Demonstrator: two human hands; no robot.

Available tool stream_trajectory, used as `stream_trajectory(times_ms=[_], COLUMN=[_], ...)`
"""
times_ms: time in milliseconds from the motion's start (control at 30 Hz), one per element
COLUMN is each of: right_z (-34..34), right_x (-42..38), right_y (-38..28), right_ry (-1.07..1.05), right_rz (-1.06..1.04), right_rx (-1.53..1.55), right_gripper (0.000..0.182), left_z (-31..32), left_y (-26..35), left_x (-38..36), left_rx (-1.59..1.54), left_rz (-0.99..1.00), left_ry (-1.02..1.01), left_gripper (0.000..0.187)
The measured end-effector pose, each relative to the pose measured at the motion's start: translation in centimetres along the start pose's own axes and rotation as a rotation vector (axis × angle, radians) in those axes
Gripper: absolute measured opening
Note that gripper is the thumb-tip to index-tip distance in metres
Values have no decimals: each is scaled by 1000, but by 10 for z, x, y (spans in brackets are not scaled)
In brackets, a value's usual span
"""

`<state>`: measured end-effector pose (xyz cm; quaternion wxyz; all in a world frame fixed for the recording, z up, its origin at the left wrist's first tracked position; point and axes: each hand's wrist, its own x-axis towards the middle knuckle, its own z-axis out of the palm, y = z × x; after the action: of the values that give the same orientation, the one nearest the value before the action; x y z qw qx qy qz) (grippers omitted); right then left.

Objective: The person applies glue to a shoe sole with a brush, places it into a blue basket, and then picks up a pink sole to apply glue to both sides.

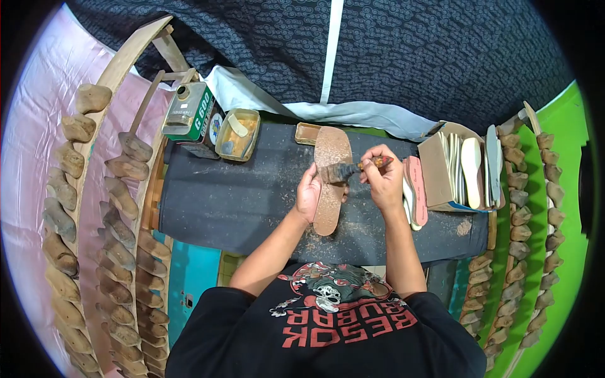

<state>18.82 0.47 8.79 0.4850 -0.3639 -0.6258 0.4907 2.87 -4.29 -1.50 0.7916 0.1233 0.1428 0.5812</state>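
Observation:
In the head view my left hand (308, 194) grips a brown shoe sole (330, 211) at its narrow middle, holding it over the dark table. Part of my left fingers is hidden behind the sole. My right hand (383, 173) is closed round the red and black handle of a paintbrush (345, 170). The brush's dark bristles lie against the sole's upper face, near its middle. Just beyond the sole sits a small tray (306, 133), partly covered by the sole's far end.
Crumbs litter the dark tabletop (233, 208). A green can (191, 112) and a glue-stained container (240, 151) stand back left. Pink insoles (414, 183) lie beside a cardboard box (435, 165) of upright insoles at right. Racks of wooden shoe lasts (60, 217) flank both sides.

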Motion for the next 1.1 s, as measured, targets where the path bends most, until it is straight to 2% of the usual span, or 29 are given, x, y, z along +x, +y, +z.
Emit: stream_trajectory(times_ms=[233, 433, 567, 733, 767, 833, 867, 900, 1000, 1067, 1100], right_z=[18, 30, 27, 18, 21, 33, 38, 42, 48, 44, 41], right_x=[15, 14, 21, 34, 34, 34, 34, 34, 42, 52, 58], right_y=[4, 8, 14, 10, 9, 7, 11, 7, 26, 49, 62], right_ry=[70, -61, 36, 125, 128, 110, 71, 23, 58, 168, 155], right_rz=[-6, -4, 29, -9, -9, -19, -26, 21, 29, 55, 49], right_rx=[157, 29, 57, -80, -85, 98, 98, -26, -79, 10, 2], right_gripper=[8, 8, 8, 9, 9, 11, 13, 15, 18, 21, 21], left_z=[-1, -2, -16, -14, -13, -18, -21, -24, -33, -39, -42], left_y=[1, -1, 0, 2, 1, -2, -3, -3, 3, 12, 16], left_x=[-18, -26, -30, -32, -33, -33, -34, -35, -40, -49, -53], left_rx=[-18, 21, 50, -38, -59, -35, -6, -3, -52, -111, -120], left_rz=[34, 89, 87, 116, 106, 89, 74, 73, 105, 142, 156], left_ry=[20, 52, 20, 25, 30, 12, -3, -8, 32, 66, 60], left_gripper=[64, 63, 63, 60, 59, 59, 59, 59, 61, 60, 60])
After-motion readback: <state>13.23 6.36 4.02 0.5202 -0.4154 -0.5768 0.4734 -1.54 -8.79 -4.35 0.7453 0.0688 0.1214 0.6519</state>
